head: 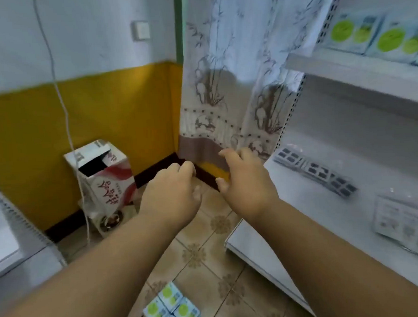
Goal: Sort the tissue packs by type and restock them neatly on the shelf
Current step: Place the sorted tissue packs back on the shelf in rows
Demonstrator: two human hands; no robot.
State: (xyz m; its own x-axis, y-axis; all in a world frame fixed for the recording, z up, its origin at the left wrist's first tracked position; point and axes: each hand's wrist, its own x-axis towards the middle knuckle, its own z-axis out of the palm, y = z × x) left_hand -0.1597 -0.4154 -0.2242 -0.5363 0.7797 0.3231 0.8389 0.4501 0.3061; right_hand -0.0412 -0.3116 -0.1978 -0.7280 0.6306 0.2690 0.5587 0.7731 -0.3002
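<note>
I am holding both hands empty, left hand [173, 192] and right hand [243, 183] loosely curled; green-dot tissue packs [172, 310] are lying well below my fingers, so I should reach down first.

2 hands [171, 197], 1 carton [104, 184]

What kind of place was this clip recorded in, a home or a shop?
Probably a small shop or its stockroom. White slotted retail shelving holds rows of green-dot tissue packs on an upper level, more such packs wait on the tiled floor, and an opened carton stands by the wall.
</note>
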